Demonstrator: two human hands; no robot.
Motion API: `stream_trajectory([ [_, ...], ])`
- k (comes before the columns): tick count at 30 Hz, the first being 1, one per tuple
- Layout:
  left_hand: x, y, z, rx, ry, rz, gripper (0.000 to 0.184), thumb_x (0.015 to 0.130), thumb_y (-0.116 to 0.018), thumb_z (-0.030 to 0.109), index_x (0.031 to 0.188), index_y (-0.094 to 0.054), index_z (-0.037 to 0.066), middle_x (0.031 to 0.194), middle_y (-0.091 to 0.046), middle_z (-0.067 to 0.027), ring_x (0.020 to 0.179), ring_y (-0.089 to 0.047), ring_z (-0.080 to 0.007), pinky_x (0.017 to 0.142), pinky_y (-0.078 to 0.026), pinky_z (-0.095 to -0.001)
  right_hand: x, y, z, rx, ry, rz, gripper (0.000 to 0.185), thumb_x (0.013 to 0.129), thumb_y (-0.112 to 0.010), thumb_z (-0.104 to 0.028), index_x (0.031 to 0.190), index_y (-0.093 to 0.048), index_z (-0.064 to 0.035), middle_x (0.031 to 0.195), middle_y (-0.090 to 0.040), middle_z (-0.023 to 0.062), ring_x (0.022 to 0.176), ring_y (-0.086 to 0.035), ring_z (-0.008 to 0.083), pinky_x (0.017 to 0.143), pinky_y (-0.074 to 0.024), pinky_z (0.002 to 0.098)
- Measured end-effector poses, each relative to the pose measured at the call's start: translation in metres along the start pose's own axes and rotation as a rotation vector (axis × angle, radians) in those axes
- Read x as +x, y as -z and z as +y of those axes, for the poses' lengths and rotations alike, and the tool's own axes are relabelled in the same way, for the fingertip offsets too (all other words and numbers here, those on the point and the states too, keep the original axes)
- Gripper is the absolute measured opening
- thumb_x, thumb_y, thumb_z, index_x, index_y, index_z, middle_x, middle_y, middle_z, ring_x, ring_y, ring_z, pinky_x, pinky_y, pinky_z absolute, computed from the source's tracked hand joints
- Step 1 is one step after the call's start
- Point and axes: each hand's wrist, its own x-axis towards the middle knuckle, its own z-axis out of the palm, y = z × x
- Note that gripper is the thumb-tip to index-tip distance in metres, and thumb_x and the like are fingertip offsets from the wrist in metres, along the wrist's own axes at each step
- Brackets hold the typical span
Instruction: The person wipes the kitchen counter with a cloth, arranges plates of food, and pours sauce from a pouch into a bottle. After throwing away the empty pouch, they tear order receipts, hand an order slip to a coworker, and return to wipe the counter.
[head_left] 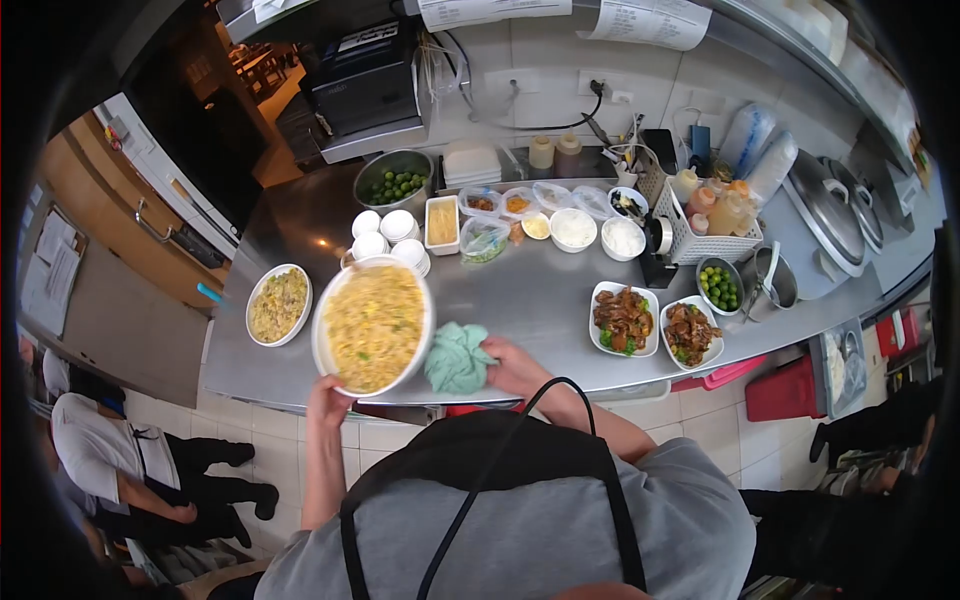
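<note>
My left hand [327,402] grips the near edge of a large white bowl [427,325], which is tilted toward me and full of yellow fried rice [375,328]. My right hand [513,368] is closed on the edge of a crumpled green cloth [458,360], just right of the bowl. Left of the bowl, a smaller white oval dish [304,318] of fried rice sits on the steel counter [520,300]. Two white dishes of dark glazed meat with greens [624,318] stand farther right.
Behind the bowl are stacked white cups [398,224], a pot of green limes [395,188], bagged ingredients and bowls of white food [574,229]. A basket of sauce bottles [720,210] stands at right. Other people [110,450] are at the left and right edges.
</note>
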Motion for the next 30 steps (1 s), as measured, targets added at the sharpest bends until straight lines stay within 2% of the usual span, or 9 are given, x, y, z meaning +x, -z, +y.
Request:
stream_trajectory([
  [2, -0.010, 0.041, 0.012, -0.055, -0.083, 0.136, 0.052, 0.060, -0.048, -0.001, 0.111, -0.041, -0.007, 0.108, -0.051, -0.0202, 0.095, -0.054, -0.0317, 0.081, -0.048, -0.0432, -0.004, -0.007, -0.021, -0.096, 0.079, -0.027, 0.037, 0.082, -0.045, -0.007, 0.118, -0.043, -0.0014, 0.114, -0.051, 0.0096, 0.101, -0.052, 0.0200, 0.088, -0.0413, 0.0330],
  [4, -0.017, 0.095, 0.023, -0.066, -0.121, 0.221, 0.052, 0.061, -0.047, 0.000, 0.112, -0.040, -0.006, 0.107, -0.051, -0.0204, 0.095, -0.054, -0.0317, 0.079, -0.049, -0.0430, -0.010, -0.004, -0.040, -0.964, 0.214, 0.145, 0.037, 0.082, -0.049, -0.015, 0.118, -0.046, -0.0064, 0.115, -0.051, 0.0121, 0.102, -0.052, 0.0231, 0.086, -0.0408, 0.0359],
  [5, -0.022, 0.117, 0.027, -0.073, -0.161, 0.301, 0.053, 0.061, -0.046, 0.000, 0.113, -0.040, -0.006, 0.107, -0.052, -0.0207, 0.095, -0.054, -0.0317, 0.078, -0.049, -0.0428, -0.011, 0.007, -0.039, -0.962, 0.211, 0.145, 0.037, 0.082, -0.049, -0.015, 0.118, -0.046, -0.0064, 0.115, -0.051, 0.0121, 0.102, -0.052, 0.0231, 0.086, -0.0408, 0.0359],
  [7, -0.033, 0.145, 0.030, -0.126, -0.217, 0.428, 0.053, 0.062, -0.045, 0.000, 0.115, -0.038, -0.006, 0.108, -0.050, -0.0214, 0.096, -0.054, -0.0330, 0.077, -0.049, -0.0442, -0.008, 0.030, -0.032, -1.797, 0.402, 0.375, 0.041, 0.079, -0.054, -0.024, 0.116, -0.048, -0.0089, 0.118, -0.047, 0.0178, 0.106, -0.048, 0.0325, 0.088, -0.0383, 0.0380],
  [8, -0.037, 0.158, 0.032, -0.180, -0.275, 0.551, 0.054, 0.064, -0.044, 0.001, 0.116, -0.036, -0.006, 0.110, -0.049, -0.0222, 0.097, -0.053, -0.0343, 0.077, -0.050, -0.0456, -0.010, 0.034, -0.028, -1.795, 0.403, 0.376, 0.041, 0.079, -0.054, -0.024, 0.116, -0.048, -0.0089, 0.118, -0.047, 0.0178, 0.106, -0.048, 0.0325, 0.088, -0.0383, 0.0380],
  [10, -0.040, 0.189, 0.032, -0.239, -0.307, 0.645, 0.054, 0.064, -0.043, 0.001, 0.117, -0.034, -0.007, 0.112, -0.046, -0.0227, 0.098, -0.051, -0.0358, 0.077, -0.049, -0.0473, -0.013, 0.033, -0.021, -2.152, 0.097, 0.588, 0.042, 0.077, -0.056, -0.028, 0.115, -0.050, -0.0115, 0.117, -0.046, 0.0210, 0.104, -0.046, 0.0387, 0.088, -0.0391, 0.0379],
  [14, -0.039, 0.250, 0.035, -0.272, -0.348, 0.732, 0.056, 0.065, -0.039, 0.000, 0.120, -0.031, -0.006, 0.118, -0.039, -0.0239, 0.102, -0.047, -0.0390, 0.079, -0.047, -0.0505, 0.002, 0.062, 0.000, -2.186, 0.205, 0.693, 0.042, 0.075, -0.058, -0.029, 0.112, -0.052, -0.0105, 0.116, -0.047, 0.0202, 0.101, -0.047, 0.0403, 0.085, -0.0408, 0.0401],
  [20, -0.012, 0.302, 0.038, -0.309, -0.321, 0.708, 0.052, 0.066, -0.036, 0.001, 0.118, -0.035, -0.002, 0.107, -0.049, -0.0209, 0.091, -0.055, -0.0361, 0.071, -0.052, -0.0469, 0.016, 0.051, 0.004, -2.084, 0.165, 0.799, 0.039, 0.074, -0.057, -0.027, 0.109, -0.053, -0.0108, 0.115, -0.048, 0.0178, 0.099, -0.049, 0.0380, 0.079, -0.0448, 0.0414],
  [30, 0.030, 0.308, 0.069, -0.223, -0.271, 0.758, 0.042, 0.068, -0.041, 0.000, 0.110, -0.042, -0.005, 0.099, -0.053, -0.0220, 0.082, -0.059, -0.0321, 0.064, -0.055, -0.0411, 0.022, 0.061, 0.021, -2.075, 0.377, 0.947, 0.034, 0.072, -0.057, -0.016, 0.105, -0.053, -0.0105, 0.105, -0.051, 0.0162, 0.099, -0.049, 0.0373, 0.077, -0.0463, 0.0415],
])
